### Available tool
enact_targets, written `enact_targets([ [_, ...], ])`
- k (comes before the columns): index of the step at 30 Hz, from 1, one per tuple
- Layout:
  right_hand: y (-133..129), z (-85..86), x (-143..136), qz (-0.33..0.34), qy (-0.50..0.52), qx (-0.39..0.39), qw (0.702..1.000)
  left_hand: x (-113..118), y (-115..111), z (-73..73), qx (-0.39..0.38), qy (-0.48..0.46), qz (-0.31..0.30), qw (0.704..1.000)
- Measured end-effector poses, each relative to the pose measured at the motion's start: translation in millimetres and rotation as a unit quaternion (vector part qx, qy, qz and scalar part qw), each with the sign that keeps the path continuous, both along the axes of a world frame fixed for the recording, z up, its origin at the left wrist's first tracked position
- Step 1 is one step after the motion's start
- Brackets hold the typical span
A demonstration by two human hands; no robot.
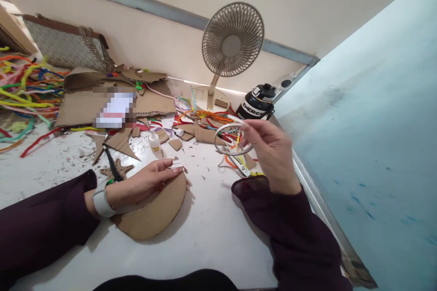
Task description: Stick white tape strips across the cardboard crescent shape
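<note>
1. White loop (225, 150) up off the surface (211, 223), right of its middle, toward the right-hand edge. Open ring seen at a slant, long axis roughly left to right; a pale strip end stands above its rim, pointing left and slightly up.
2. Right hand (273, 150) raised, wrist low and near, fingers reaching up and left. Grip narrow: thumb and fingertips pinching the loop at its right side.
3. Left hand (146, 184) lower, left of middle, reaching right and slightly away from the wearer. Grip narrow, thumb and forefinger closed on a small white piece (176, 164), which points rightward.
4. Rounded cardboard piece (153, 218) beneath the left hand; long axis runs from near left to far right, curved edge toward the near right. Contact with the hand: cannot tell.
5. White dropper bottle (155, 142) upright, just beyond the left hand. Cardboard star (126, 169) left of that hand, partly hidden.
6. Fuzzy stems (30, 93) heaped at the far left corner. Along the far edge: fan (233, 41) standing, black bottle (256, 102) to its right, near the far right corner.
</note>
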State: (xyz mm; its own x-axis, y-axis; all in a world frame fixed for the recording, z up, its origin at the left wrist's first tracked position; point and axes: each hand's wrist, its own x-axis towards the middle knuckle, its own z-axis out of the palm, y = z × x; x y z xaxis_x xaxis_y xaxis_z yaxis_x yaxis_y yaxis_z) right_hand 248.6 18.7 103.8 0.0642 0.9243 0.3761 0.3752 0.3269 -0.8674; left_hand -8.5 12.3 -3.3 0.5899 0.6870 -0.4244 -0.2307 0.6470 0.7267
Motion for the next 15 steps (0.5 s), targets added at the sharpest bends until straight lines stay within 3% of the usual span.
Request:
enact_targets([
  [3, -6, 4.2, -4, -0.010, 0.011, 0.037, 0.999, 2, -1, 2.0, -0.009, -0.007, 0.013, 1.000],
  [6, 2, -8.7, -5, 0.056, -0.008, -0.047, 0.997, 3, -2, 3.6, -0.036, -0.010, 0.040, 0.998],
  [11, 18, -33.9, -2, 0.168, -0.027, -0.177, 0.969, 3, 0, 2.8, -0.027, -0.029, 0.025, 0.999],
  [15, 18, -38.3, -4, 0.205, -0.050, -0.225, 0.951, 0, 2, 7.1, 0.002, -0.049, 0.020, 0.999],
])
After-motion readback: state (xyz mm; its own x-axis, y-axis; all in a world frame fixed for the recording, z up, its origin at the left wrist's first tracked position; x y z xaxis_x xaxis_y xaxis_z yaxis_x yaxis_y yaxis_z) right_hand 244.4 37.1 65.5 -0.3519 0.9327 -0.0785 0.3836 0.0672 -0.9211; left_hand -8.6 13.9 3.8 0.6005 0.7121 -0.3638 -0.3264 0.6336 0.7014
